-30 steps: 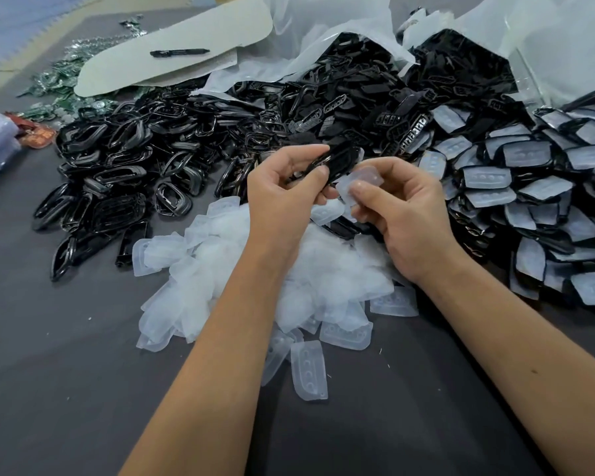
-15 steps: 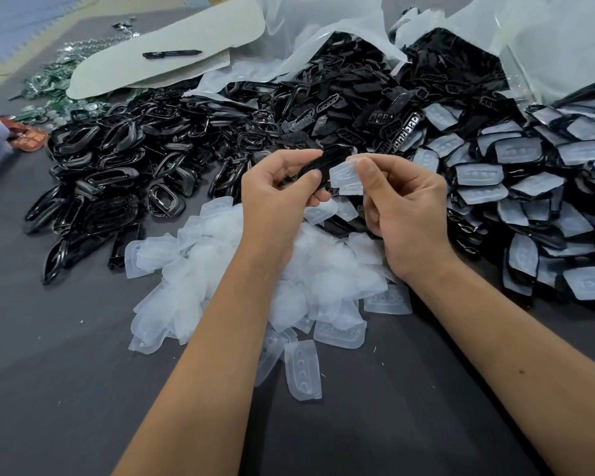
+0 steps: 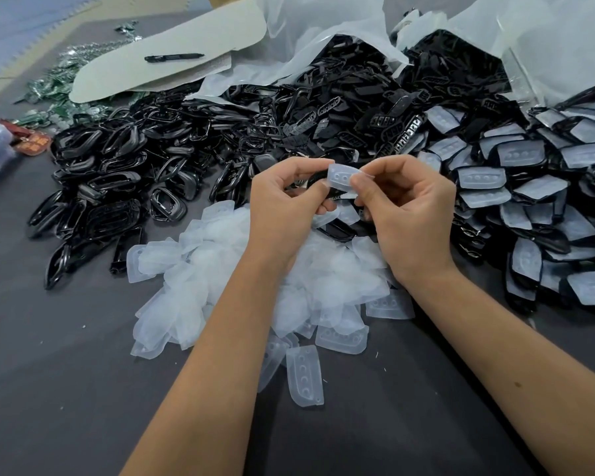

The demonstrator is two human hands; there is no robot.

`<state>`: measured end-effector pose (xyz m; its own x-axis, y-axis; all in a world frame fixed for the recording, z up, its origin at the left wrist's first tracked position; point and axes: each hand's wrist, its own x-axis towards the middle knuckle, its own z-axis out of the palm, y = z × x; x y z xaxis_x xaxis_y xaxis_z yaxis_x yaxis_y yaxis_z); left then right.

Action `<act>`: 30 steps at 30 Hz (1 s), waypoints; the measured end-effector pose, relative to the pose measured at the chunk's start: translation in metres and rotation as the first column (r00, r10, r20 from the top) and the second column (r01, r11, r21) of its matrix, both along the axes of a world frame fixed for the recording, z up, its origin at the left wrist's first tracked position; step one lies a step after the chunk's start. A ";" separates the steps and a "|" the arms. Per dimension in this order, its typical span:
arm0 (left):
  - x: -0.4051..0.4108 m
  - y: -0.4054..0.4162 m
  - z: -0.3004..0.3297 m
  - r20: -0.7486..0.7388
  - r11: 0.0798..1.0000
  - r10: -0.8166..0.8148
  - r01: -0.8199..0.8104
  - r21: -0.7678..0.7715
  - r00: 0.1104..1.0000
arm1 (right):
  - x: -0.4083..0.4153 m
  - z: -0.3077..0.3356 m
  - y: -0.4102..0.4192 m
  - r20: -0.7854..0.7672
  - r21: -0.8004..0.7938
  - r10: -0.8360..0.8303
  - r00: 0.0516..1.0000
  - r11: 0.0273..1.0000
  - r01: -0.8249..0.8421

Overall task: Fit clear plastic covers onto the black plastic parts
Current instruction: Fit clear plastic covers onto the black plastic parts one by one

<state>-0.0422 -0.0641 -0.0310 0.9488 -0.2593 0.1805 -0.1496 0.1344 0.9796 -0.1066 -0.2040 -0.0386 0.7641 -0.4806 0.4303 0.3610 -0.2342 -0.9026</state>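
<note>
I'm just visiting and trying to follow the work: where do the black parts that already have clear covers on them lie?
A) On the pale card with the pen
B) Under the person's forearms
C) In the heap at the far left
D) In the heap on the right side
D: the covered parts are heaped to the right of the hands, while the left heap holds bare black frames and the card bears only a pen.

Dark grey table surface (image 3: 49,389) carries: clear cover pile (image 3: 220,269) centre, black frame pile (image 3: 110,180) left, black parts w/ covers fitted (image 3: 529,187) right, pen (image 3: 174,57) on white card (image 3: 172,46) at rear.
</note>
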 end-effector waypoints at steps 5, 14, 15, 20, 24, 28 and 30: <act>-0.001 0.001 0.004 -0.077 0.999 -0.029 0.027 -0.020 0.997 | 0.001 -0.002 -0.002 -0.009 -0.003 -0.023 1.000 1.000 0.023; -0.003 0.003 0.008 -0.160 0.993 -0.077 0.061 -0.106 0.984 | 0.000 0.002 0.002 -0.051 -0.088 -0.095 0.994 0.992 0.090; -0.003 0.003 0.008 -0.155 0.993 -0.076 0.062 -0.096 0.985 | 0.000 0.002 0.002 -0.059 -0.116 -0.111 0.992 0.988 0.104; -0.003 0.002 0.008 -0.135 0.996 -0.086 0.081 -0.039 0.987 | -0.001 0.004 0.004 -0.056 -0.205 -0.194 0.979 0.962 0.179; -0.003 0.002 0.007 -0.063 0.997 -0.060 0.063 0.040 0.996 | -0.002 0.006 0.005 -0.055 -0.227 -0.227 0.972 0.951 0.210; -0.004 0.002 0.006 -0.018 0.995 -0.043 0.045 0.089 0.999 | -0.003 0.007 0.004 -0.063 -0.221 -0.240 0.969 0.950 0.221; -0.004 0.001 0.005 -0.018 0.996 -0.044 0.045 0.083 0.999 | -0.003 0.007 0.005 -0.072 -0.216 -0.243 0.967 0.951 0.222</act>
